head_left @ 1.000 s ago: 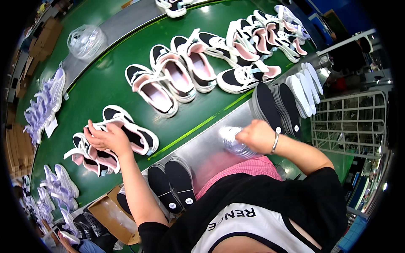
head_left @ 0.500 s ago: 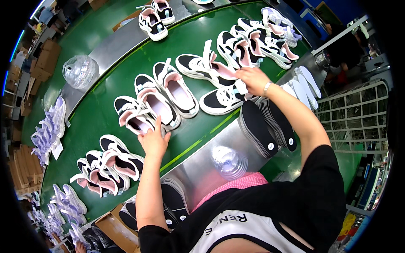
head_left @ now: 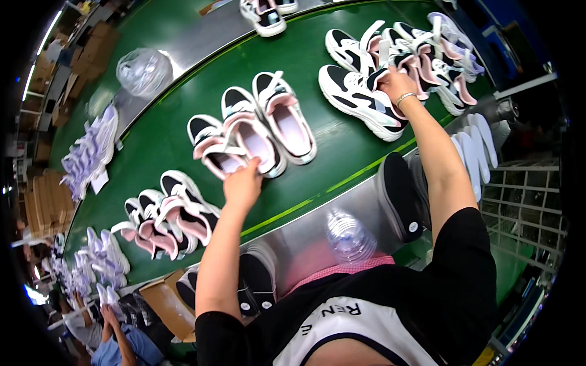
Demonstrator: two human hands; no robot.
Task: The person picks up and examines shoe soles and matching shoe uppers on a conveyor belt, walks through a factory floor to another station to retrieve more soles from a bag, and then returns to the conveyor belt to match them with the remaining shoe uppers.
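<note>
My right hand (head_left: 397, 87) is closed on the collar of a black-and-white sneaker (head_left: 359, 105) with pink lining, which is tilted so its outer side shows. Three similar sneakers stand side by side on the green conveyor belt (head_left: 210, 76), heels toward me. At their near end, my left hand (head_left: 242, 185) has its fingers closed at the heel of the middle sneaker (head_left: 256, 141). Beside that stand the left sneaker (head_left: 206, 131), partly covered by a white strap, and the right sneaker (head_left: 287, 119) with a pale insole inside.
More sneakers (head_left: 174, 213) stand at left on the belt, with lilac shoes (head_left: 91, 152) beyond. Black insole stacks (head_left: 397, 195) and a clear plastic bottle (head_left: 349, 236) sit on the metal ledge before me. White insoles (head_left: 479, 152) and a wire rack (head_left: 519, 201) are at right. A co-worker (head_left: 125, 341) is at lower left.
My right hand has moved a sneaker away and to the right, turning its side toward me. My left hand's pointing finger has curled at the sneaker heel. The view has shifted.
</note>
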